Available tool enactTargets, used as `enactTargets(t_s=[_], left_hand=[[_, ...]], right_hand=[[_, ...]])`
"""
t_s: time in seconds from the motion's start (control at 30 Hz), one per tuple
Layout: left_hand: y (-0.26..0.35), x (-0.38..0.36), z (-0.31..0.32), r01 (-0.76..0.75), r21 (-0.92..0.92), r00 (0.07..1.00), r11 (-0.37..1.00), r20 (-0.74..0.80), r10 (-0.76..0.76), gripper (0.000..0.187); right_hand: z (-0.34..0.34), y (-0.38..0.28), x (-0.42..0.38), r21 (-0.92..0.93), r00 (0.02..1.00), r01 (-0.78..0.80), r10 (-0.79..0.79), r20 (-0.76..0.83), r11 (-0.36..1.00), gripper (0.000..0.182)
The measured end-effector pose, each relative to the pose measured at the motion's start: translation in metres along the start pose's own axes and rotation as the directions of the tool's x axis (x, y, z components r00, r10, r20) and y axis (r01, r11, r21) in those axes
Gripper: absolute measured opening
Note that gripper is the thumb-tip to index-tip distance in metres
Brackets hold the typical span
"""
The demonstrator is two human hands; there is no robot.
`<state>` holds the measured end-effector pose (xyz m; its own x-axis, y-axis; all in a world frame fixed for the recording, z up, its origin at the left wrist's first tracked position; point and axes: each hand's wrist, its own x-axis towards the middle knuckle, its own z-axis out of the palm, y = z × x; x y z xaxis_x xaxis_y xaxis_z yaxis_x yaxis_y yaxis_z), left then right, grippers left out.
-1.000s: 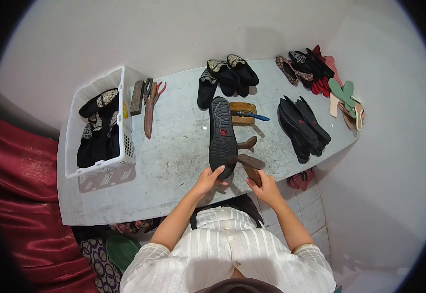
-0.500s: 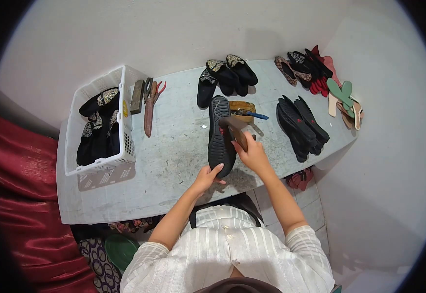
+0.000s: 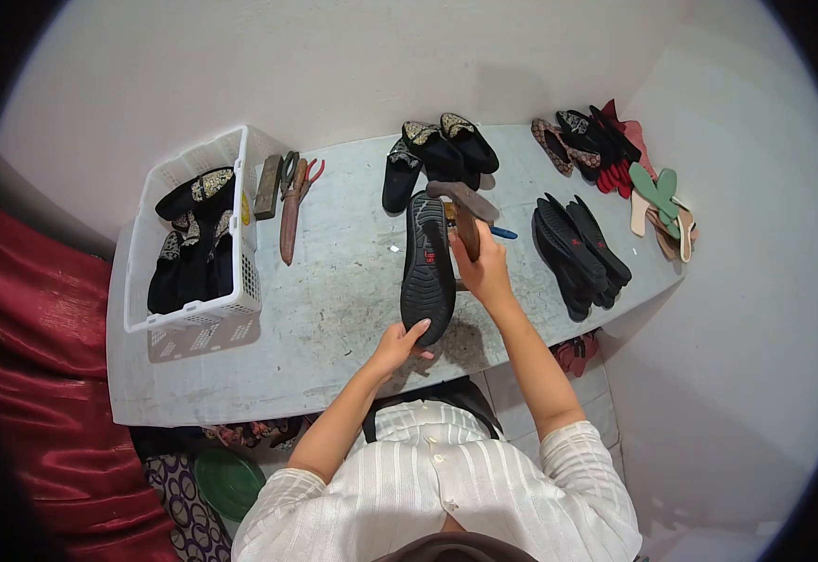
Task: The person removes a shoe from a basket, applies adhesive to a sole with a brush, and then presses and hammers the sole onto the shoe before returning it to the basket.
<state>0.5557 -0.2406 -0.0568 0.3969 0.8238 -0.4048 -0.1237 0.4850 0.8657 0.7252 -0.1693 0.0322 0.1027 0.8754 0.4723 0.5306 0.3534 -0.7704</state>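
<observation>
My left hand (image 3: 401,347) grips the heel end of a black shoe (image 3: 426,281), whose ribbed sole with a red mark faces up. My right hand (image 3: 484,270) is closed round the wooden handle of a hammer (image 3: 465,199). The hammer's head is beside the toe end of the shoe, on its upper right. Behind the hammer, a yellowish block (image 3: 451,214) and a blue-handled tool (image 3: 504,233) are partly hidden.
A white basket (image 3: 250,234) of black shoes stands left, beside pliers (image 3: 312,175) and other tools. Black shoes (image 3: 401,176) are at the back. Black soles (image 3: 568,253), patterned shoes (image 3: 551,145) and green insoles (image 3: 655,195) lie right.
The hammer has moved up and away from the sole, and its head has turned. My left hand still holds the shoe. The view has shifted slightly.
</observation>
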Motion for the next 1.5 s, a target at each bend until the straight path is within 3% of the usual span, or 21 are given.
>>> enactTargets(t_s=[0.07,0.13,0.27,0.33,0.47,0.57,0.67,0.77,0.83,0.97,1.07,1.17,1.23,1.27,1.37,1.4,1.5], left_hand=[[0.005,-0.003,0.001,0.021,0.046,1.000,0.999,0.010,-0.022,0.041],[-0.007,0.003,-0.003,0.028,0.044,0.999,0.999,0.018,-0.029,0.041],[-0.001,0.000,0.000,0.005,-0.046,1.000,0.999,0.005,-0.004,0.040],[0.005,-0.003,0.001,0.023,-0.006,1.000,1.000,0.007,-0.023,0.040],[-0.005,0.003,-0.003,0.013,-0.001,1.000,1.000,0.025,-0.013,0.041],[0.000,0.000,-0.001,0.001,-0.043,1.000,0.999,0.018,0.000,0.042],[0.010,-0.003,-0.001,0.076,0.086,0.997,0.993,0.012,-0.077,0.042],[0.010,-0.005,-0.001,0.060,0.027,0.998,0.998,0.020,-0.061,0.041],[0.011,-0.003,-0.001,0.054,0.036,0.998,0.998,0.017,-0.055,0.040],[0.012,-0.004,0.000,0.047,0.053,0.999,0.997,0.023,-0.049,0.040],[0.004,0.000,-0.004,0.033,0.015,0.998,0.999,0.048,-0.034,0.041],[0.011,-0.005,0.001,0.035,0.026,0.999,0.999,0.002,-0.035,0.041],[0.013,-0.006,0.001,0.045,0.047,0.999,0.998,-0.003,-0.045,0.041],[0.013,-0.006,0.001,0.049,0.071,0.999,0.996,-0.008,-0.049,0.041],[0.009,-0.004,-0.003,0.051,0.058,0.998,0.997,0.019,-0.052,0.041],[0.010,-0.003,-0.002,0.047,0.059,0.999,0.997,0.019,-0.049,0.041],[0.011,-0.004,-0.001,0.038,0.033,0.999,0.999,-0.002,-0.038,0.042]], right_hand=[[0.002,0.001,-0.002,0.059,0.996,0.058,-0.054,-0.069,0.997,0.029],[-0.003,0.002,0.001,-0.120,0.980,-0.092,0.112,0.166,0.988,0.029],[0.001,-0.004,-0.007,-0.078,0.998,0.036,-0.032,0.050,0.996,0.029],[0.007,0.005,-0.013,-0.147,0.997,0.083,-0.082,0.017,0.986,0.030],[0.011,0.011,-0.002,-0.122,0.997,0.000,0.009,0.077,0.992,0.031],[0.005,0.005,0.000,-0.040,0.999,0.011,-0.012,-0.032,0.999,0.033],[0.004,0.018,0.000,-0.155,1.000,-0.019,0.018,-0.005,0.988,0.031],[-0.007,0.002,0.004,-0.146,0.987,-0.079,0.098,0.127,0.986,0.030],[-0.007,-0.006,-0.002,-0.096,0.998,0.058,-0.060,-0.024,0.994,0.031],[-0.004,0.015,-0.010,-0.125,0.997,0.054,-0.048,0.054,0.991,0.030],[-0.010,0.000,-0.003,-0.140,0.992,-0.066,0.080,0.094,0.988,0.029],[-0.019,-0.016,-0.010,-0.010,1.000,-0.009,0.009,-0.027,1.000,0.030],[-0.014,0.006,-0.023,-0.029,0.979,0.200,-0.201,-0.026,0.979,0.031],[-0.013,0.016,-0.028,-0.086,0.995,0.090,-0.086,0.039,0.992,0.028],[-0.019,0.002,-0.027,-0.079,0.990,-0.028,0.039,0.135,0.996,0.029],[-0.023,-0.010,-0.027,0.017,0.992,-0.054,0.051,0.116,0.998,0.030],[-0.010,0.014,-0.045,0.008,0.996,0.086,-0.086,0.003,0.996,0.031]])
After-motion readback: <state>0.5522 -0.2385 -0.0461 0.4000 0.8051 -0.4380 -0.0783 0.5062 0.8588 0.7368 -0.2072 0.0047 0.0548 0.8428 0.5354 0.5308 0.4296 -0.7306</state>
